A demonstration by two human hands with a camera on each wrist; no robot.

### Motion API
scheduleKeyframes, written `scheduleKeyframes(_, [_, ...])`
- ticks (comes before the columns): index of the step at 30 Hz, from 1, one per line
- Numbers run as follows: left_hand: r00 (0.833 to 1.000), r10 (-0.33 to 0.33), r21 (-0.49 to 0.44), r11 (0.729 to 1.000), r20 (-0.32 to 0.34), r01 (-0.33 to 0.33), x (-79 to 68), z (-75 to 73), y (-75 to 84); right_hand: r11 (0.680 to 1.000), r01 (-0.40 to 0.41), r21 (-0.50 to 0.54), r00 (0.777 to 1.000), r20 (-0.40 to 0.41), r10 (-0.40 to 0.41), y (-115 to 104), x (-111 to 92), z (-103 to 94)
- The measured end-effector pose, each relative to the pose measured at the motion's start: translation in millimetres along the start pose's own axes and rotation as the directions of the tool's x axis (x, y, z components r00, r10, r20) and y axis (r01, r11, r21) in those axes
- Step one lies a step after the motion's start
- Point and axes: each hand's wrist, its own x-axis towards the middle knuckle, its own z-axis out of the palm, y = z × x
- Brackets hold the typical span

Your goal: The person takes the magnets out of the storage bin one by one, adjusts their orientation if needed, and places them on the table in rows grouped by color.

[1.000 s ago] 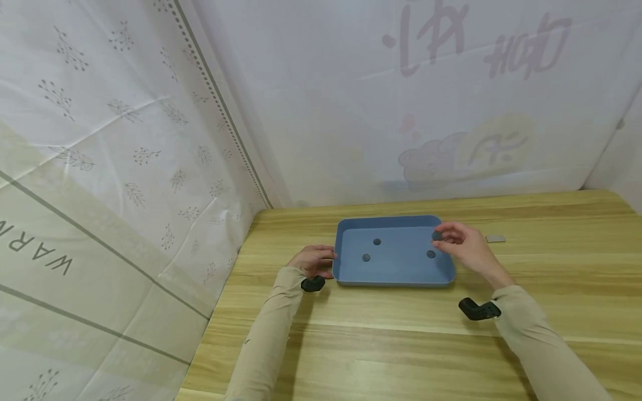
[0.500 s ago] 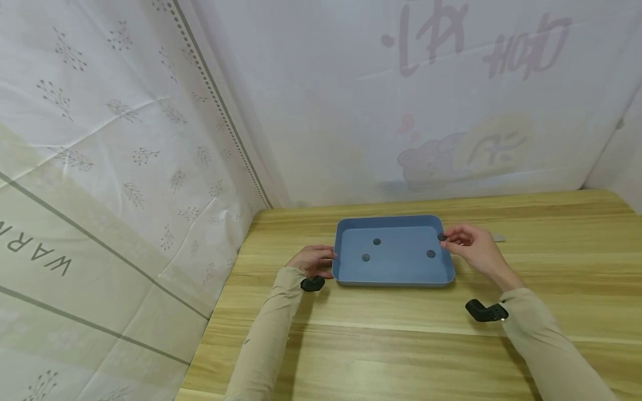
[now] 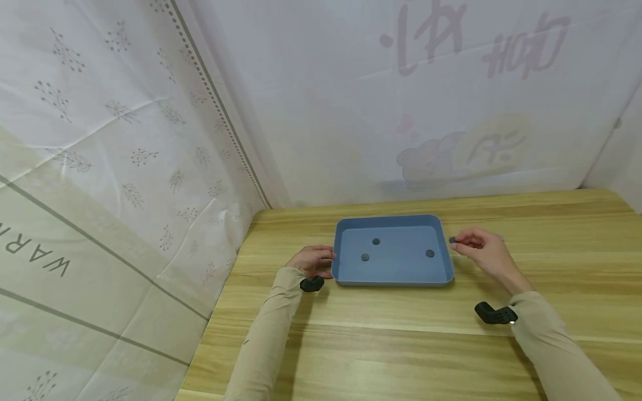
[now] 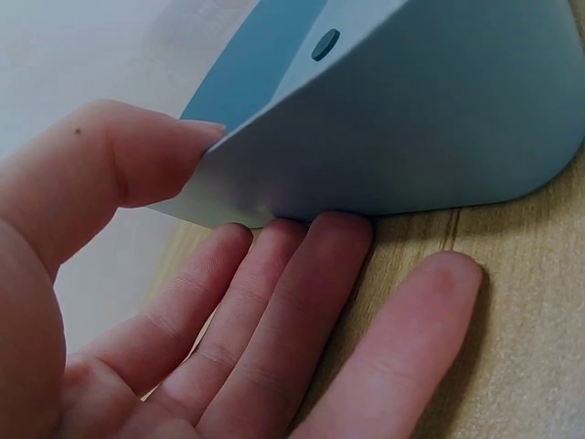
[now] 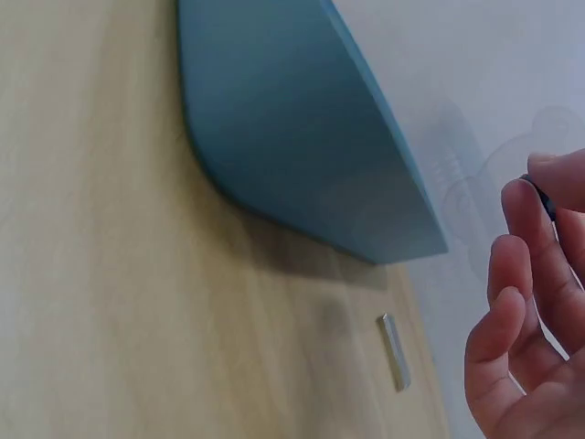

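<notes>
A shallow blue tray lies on the wooden table with three small dark round discs in it, one being the right-hand disc. My left hand is at the tray's left side: in the left wrist view the thumb touches the rim and fingertips rest against the foot of the outer wall, the nearest finger lying apart on the wood. Just outside the tray's right wall, my right hand pinches another dark disc between thumb and index finger, raised above the table. The right wrist view shows this disc edge-on, partly covered by the thumb.
A flat grey rectangular piece lies on the table beyond the tray's right end, mostly hidden behind the right hand in the head view. Printed cloth hangs behind the table and along its left side. Wooden tabletop extends in front of the tray.
My right hand has moved right, carrying the pinched disc from over the tray's right part to outside its right wall. My left hand and the tray have stayed in place.
</notes>
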Motion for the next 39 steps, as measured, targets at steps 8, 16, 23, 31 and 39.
scheduleKeyframes(8, [1.0,-0.005,-0.01,1.0,0.002,0.005,-0.7,-0.8,-0.9,1.0,0.018,0.002,1.0,0.014,-0.018,9.5,-1.1,-4.0])
scheduleKeyframes(16, [1.0,-0.007,-0.015,1.0,0.001,0.007,1.9,-2.3,-2.5,0.993,0.019,-0.114,0.998,0.063,-0.012,19.4,-0.9,-4.6])
scheduleKeyframes(23, [1.0,-0.006,-0.014,1.0,0.009,0.006,2.4,-2.0,-1.9,0.985,-0.021,-0.173,0.994,0.103,0.04,22.1,0.3,-2.2])
scheduleKeyframes(31, [1.0,0.003,0.0,1.0,0.009,-0.003,-1.8,-0.4,0.0,0.973,-0.027,-0.23,0.994,0.098,0.05,22.5,5.5,4.5])
scheduleKeyframes(39, [1.0,-0.01,-0.006,1.0,0.002,0.01,3.9,-1.3,-1.3,0.965,-0.006,-0.263,0.996,0.089,0.031,23.5,6.8,8.7])
